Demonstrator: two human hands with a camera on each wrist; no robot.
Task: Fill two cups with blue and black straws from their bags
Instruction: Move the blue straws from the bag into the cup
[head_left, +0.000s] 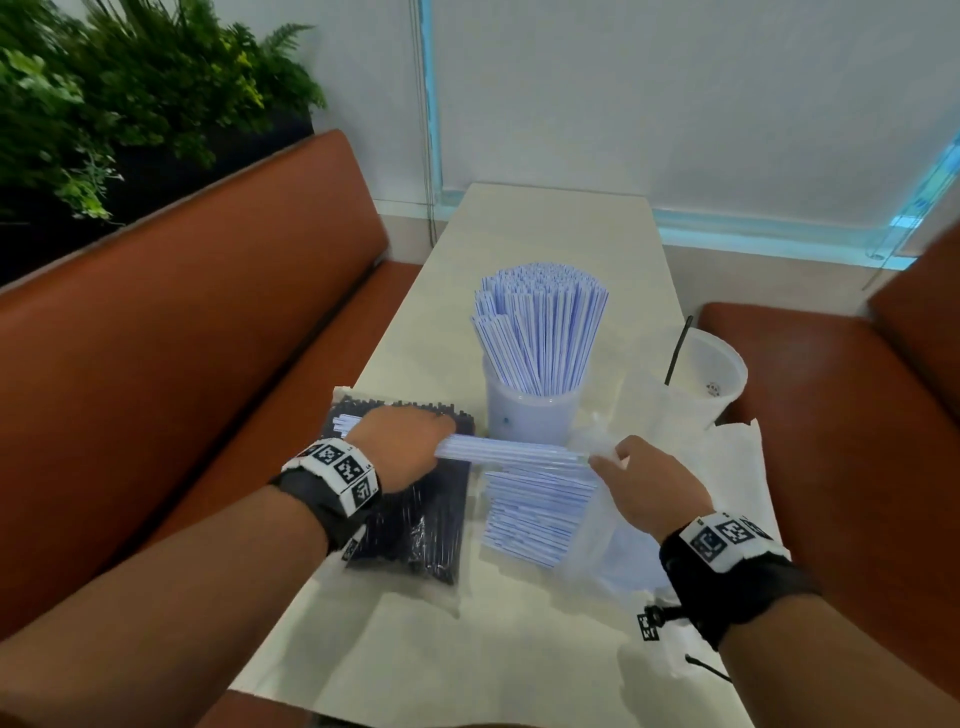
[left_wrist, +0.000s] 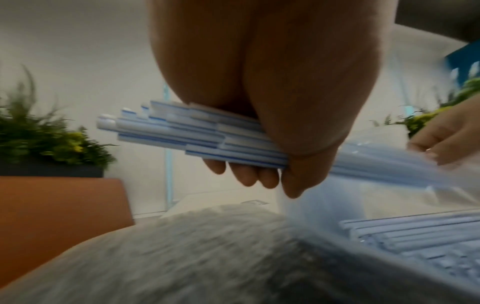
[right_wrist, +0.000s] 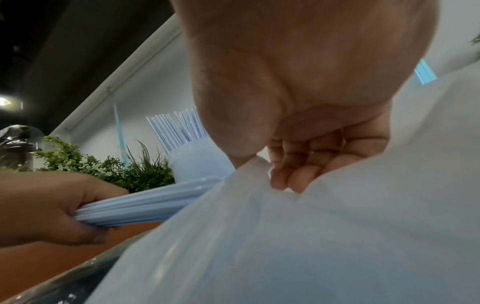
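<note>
1. Progress check: the far cup (head_left: 524, 415) at the middle of the tabletop (head_left: 545, 228) is packed with upright blue straws (head_left: 540, 332), so I judge that one close to done

2. The second cup (head_left: 714, 374), over on the right, has just one black straw (head_left: 678, 353) leaning in it, so nearly all of that fill is left

3. The bag of black straws (head_left: 415, 525) lies flat on the near left of the tabletop, under my left wrist, and looks full

4. More blue straws lie in a loose pile (head_left: 535, 514) in the clear bag (head_left: 613, 519) between my two hands, so the blue supply isn't finished either

5. My left hand (head_left: 410, 447) has its grip closed round a bundle of blue straws (head_left: 514, 451); the left wrist view shows fingers curled under and thumb over, the straw ends sticking out unevenly to the left

6. The bundle lies level, running left to right just in front of the blue cup, its right end at the bag's mouth, where the plastic blurs it

7. My right hand (head_left: 649, 488) pinches the rim of the clear bag, fingers bunched on the plastic as the right wrist view shows, holding it up and open

8. Pose: both forearms come in from the near edge, left hand raised above the black bag, knuckles up; right hand just right of the bundle's end, wrist angled inward

9. What's left, as I read it: get this bundle upright into the blue cup, then start on the black bag
</note>
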